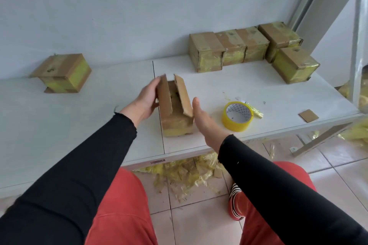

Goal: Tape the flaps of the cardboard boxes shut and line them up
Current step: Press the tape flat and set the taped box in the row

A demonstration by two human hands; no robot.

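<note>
Head view, sole entry. I log the following.

Done, by my reading: five taped boxes (247,49) at the far right of the desk (79,125), four in a row along the wall and the fifth set in front of the row's right end, so the line is not yet straight.

Unclear: one lone box (61,73) at far left, well apart from the rest, banded in yellow tape. A flap juts out underneath, so I cannot tell whether it is fully sealed.

In hand: one open box (176,109) at the middle of the desk, both top flaps standing up, untaped.
- left hand (146,99): fingers straight, lying against the left flap.
- right hand (207,119): fingers wide and relaxed, just beside the right flap, holding nothing. Contact I cannot confirm.

Supplies: tape roll (238,116) just right of the open box, untouched. A cardboard scrap (308,115) lies near the desk's right edge.

Left to do, as I judge: fold the flaps, tape, then align.

Hidden: the open box's contents and the far sides of all boxes. Tape scraps (185,173) on the floor are partly hidden under the desk.
</note>
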